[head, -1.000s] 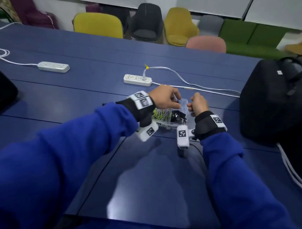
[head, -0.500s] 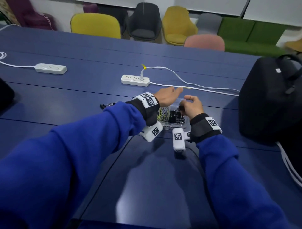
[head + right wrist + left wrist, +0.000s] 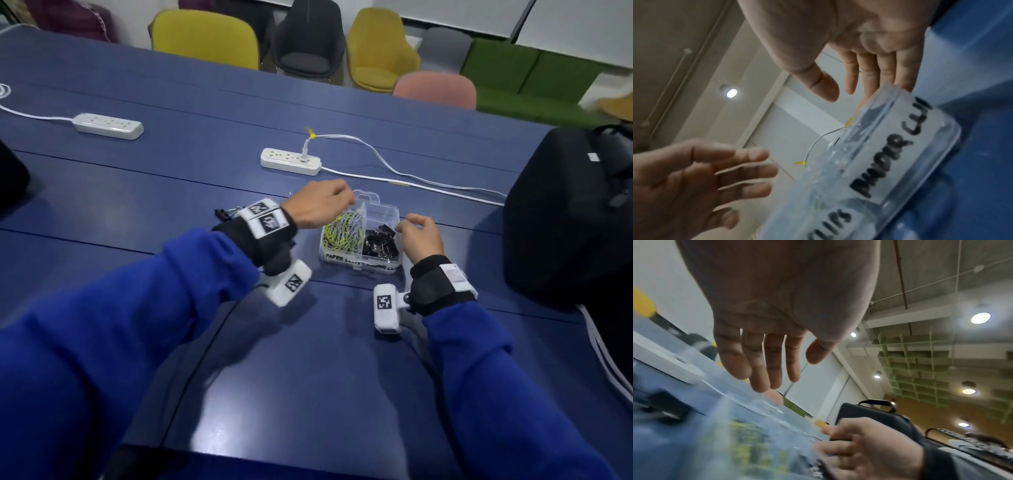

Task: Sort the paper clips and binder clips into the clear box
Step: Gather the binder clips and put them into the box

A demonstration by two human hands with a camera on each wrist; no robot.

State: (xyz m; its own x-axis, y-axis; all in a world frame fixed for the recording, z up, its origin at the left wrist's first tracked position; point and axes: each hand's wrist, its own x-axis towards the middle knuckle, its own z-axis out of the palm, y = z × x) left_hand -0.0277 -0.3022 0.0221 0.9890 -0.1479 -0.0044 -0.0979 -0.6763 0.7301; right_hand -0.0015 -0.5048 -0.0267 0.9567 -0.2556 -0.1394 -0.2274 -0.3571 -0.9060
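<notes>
The clear box (image 3: pixel 359 265) sits mid-table, its lid (image 3: pixel 380 209) standing up at the far side. Yellow and pale paper clips (image 3: pixel 344 231) fill its left compartment and black binder clips (image 3: pixel 378 243) its right. My left hand (image 3: pixel 337 198) hovers at the box's far-left corner, fingers relaxed and holding nothing; the left wrist view shows the left hand (image 3: pixel 797 368) bare above the blurred box (image 3: pixel 756 443). My right hand (image 3: pixel 411 222) is at the box's right end, also bare. In the right wrist view its fingers (image 3: pixel 900 78) lie beside the labelled box (image 3: pixel 879 162). One loose binder clip (image 3: pixel 224 214) lies behind my left wrist.
A white power strip (image 3: pixel 291 161) with a plugged cable (image 3: pixel 428 186) lies just beyond the box. Another strip (image 3: pixel 108 126) is at far left. A big black bag (image 3: pixel 568 212) stands on the right. Chairs line the table's far edge.
Both hands have come off the box and drawn apart, the left to its far-left corner and the right to its right end. The box's inside now shows.
</notes>
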